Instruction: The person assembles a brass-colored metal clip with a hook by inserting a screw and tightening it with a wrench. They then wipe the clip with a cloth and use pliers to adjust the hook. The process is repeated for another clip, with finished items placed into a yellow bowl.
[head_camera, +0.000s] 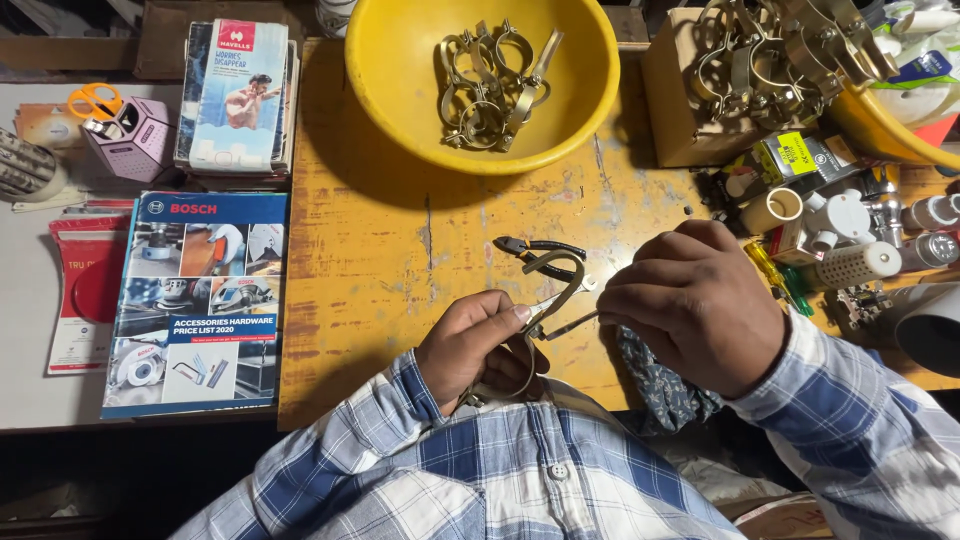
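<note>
I'd keep the clamp (545, 300) steady near the table's (350, 330) front edge, left hand (478, 345) closed around its lower loop, thumb pressing on top. My right hand (690, 300) curls knuckles-up, pinching a thin tool (572, 322) into the clamp's joint (tip hidden). Pliers (540, 250) lie just beyond; farther back, the bowl (400, 90) holds more clamps.

The right hand (690, 305) hides its own fingers and whatever grips the thin rod (572, 323). The left palm covers the clamp's (545, 300) lower loop. The bowl (400, 90) is cut off by the top edge.
</note>
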